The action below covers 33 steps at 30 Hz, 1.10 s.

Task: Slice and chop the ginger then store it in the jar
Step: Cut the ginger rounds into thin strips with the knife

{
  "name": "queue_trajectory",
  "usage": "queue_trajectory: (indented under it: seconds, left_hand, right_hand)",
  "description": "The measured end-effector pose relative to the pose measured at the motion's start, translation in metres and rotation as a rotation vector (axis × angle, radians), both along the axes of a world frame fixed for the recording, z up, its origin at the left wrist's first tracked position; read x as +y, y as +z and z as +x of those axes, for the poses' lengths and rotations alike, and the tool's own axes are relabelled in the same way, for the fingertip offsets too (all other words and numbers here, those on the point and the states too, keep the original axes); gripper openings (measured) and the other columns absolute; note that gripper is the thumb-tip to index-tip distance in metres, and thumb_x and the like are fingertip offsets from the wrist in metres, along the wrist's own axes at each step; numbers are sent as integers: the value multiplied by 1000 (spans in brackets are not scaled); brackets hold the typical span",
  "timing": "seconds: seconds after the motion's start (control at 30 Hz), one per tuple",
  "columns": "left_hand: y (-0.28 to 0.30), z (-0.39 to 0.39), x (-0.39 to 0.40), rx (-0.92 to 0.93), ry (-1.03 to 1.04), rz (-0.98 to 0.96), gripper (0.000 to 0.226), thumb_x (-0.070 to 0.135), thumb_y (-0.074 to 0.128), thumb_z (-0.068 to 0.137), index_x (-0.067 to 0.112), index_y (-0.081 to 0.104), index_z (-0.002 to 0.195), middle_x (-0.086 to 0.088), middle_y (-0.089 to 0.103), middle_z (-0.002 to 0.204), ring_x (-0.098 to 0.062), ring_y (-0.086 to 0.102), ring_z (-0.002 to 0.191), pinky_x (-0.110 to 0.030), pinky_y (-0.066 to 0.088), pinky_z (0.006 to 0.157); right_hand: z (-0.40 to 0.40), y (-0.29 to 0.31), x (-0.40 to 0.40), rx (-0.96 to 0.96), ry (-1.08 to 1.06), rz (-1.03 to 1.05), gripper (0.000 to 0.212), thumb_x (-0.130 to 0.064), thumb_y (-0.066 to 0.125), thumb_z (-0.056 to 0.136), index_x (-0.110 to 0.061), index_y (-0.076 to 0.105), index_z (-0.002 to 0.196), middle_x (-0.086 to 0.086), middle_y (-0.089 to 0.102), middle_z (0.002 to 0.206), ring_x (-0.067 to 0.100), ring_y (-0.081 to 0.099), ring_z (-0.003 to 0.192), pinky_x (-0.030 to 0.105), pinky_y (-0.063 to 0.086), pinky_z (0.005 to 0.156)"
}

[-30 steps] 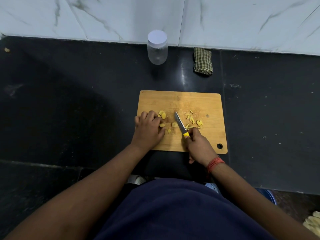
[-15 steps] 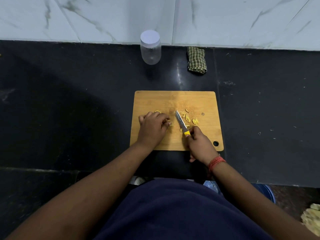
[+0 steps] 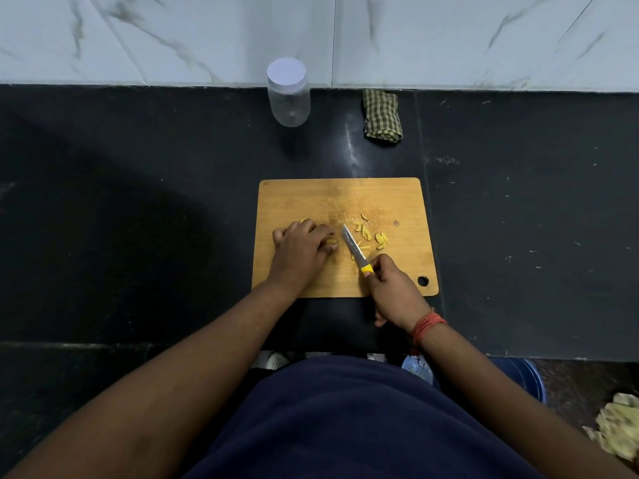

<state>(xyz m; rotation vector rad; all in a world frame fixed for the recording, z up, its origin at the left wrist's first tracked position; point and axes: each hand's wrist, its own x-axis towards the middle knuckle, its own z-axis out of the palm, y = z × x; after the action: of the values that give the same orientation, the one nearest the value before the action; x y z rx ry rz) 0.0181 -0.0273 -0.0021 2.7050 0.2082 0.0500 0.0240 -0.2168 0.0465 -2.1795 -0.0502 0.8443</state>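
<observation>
A wooden cutting board [image 3: 397, 198] lies on the black counter. Yellow ginger pieces [image 3: 375, 236] are scattered right of the knife blade. My left hand [image 3: 301, 248] rests on the board with fingers curled over more ginger slices [image 3: 89, 240], mostly hidden under it. My right hand [image 3: 394, 288] grips the yellow handle of a small knife [image 3: 354, 248], whose blade points up-left, just right of my left fingertips. A clear plastic jar [image 3: 289, 95] with a white lid on stands at the back by the wall.
A folded checked cloth [image 3: 382, 115] lies right of the jar against the marble wall. The counter's front edge runs below the board. A blue bucket [image 3: 518, 378] and pale scraps [image 3: 619, 426] sit on the floor at lower right.
My left hand has shifted right over the ginger slices, covering them. The knife stays in my right hand at nearly the same place. The view has shifted slightly.
</observation>
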Motion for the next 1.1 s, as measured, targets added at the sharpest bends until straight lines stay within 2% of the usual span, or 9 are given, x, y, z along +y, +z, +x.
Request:
queue_trajectory:
  seconds: [0.17,0.3,0.6,0.7,0.87,1.03,1.1]
  left_hand:
    - [-4,-3,6,-13,-35,38,37,45,59,94,29,59,128,7,57,120,-16,48,115,-39,28,95]
    - [-4,-3,8,-18,-56,54,29,41,60,94,31,65,121,8,57,117,-15,48,113,-38,26,93]
    - [1,2,7,-7,-128,111,26,40,59,95,29,69,116,9,60,111,-15,50,108,-40,27,93]
    - [6,7,6,39,-131,117,24,40,57,96,27,69,111,8,62,111,-16,51,109,-41,25,96]
    - [16,16,-2,175,-18,47,14,39,60,93,29,65,102,9,64,103,-15,56,104,-41,29,95]
    - [26,33,-6,367,80,-28,6,28,65,88,24,63,93,5,64,93,-19,60,93,-42,44,94]
    - [27,38,-6,426,123,-55,8,29,68,85,23,63,88,3,64,90,-20,61,88,-43,52,88]
  right_hand:
    - [-3,-2,-1,0,14,-7,12,-22,41,103,-15,42,112,11,58,77,19,56,41,33,53,40]
    - [-6,-2,1,17,22,12,14,-22,41,103,-17,40,115,13,59,82,19,59,41,33,53,39]
    - [-8,0,7,11,57,7,10,-19,40,103,-14,39,112,15,58,76,15,55,35,30,50,37]
    - [-8,1,8,2,50,11,10,-19,40,103,-13,39,112,15,58,75,15,56,35,30,50,36]
    - [-6,2,9,4,42,14,11,-19,41,103,-12,39,112,14,58,74,14,55,33,28,49,35]
    - [-5,4,10,8,14,21,11,-20,41,103,-12,40,110,16,58,77,20,57,39,38,55,41]
    - [-4,5,9,8,2,26,11,-20,42,102,-12,40,109,16,59,76,20,57,40,39,56,42]
